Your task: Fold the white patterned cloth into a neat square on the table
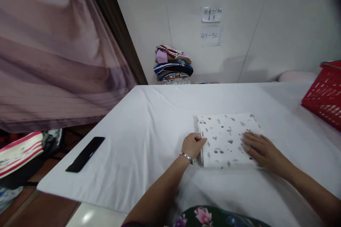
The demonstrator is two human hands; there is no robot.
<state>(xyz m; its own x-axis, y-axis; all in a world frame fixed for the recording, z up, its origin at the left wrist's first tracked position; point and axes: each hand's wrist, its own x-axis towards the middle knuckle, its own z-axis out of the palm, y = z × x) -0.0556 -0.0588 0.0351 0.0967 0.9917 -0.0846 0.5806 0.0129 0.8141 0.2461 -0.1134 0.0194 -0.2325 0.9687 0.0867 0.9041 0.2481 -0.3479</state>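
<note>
A white folded cloth [226, 142] printed with small grey rainbows, leaves and plants lies flat as a neat rectangle on the white-covered table [128, 142]. At its left edge is my left hand [192, 144], a silver bracelet on the wrist; its fingers are curled and the thumb rests on top, pinching the layered edge. My right hand [262, 148] lies flat over the cloth's right side, fingers stretched out and slightly blurred. Part of the right edge is hidden under that hand.
A black phone-like slab [85, 154] lies near the table's left edge. Beyond the far edge stands a stack of folded fabrics [173, 64] against the wall. A red plastic basket [325, 94] sits at the far right. A pinkish curtain [55, 49] hangs at left.
</note>
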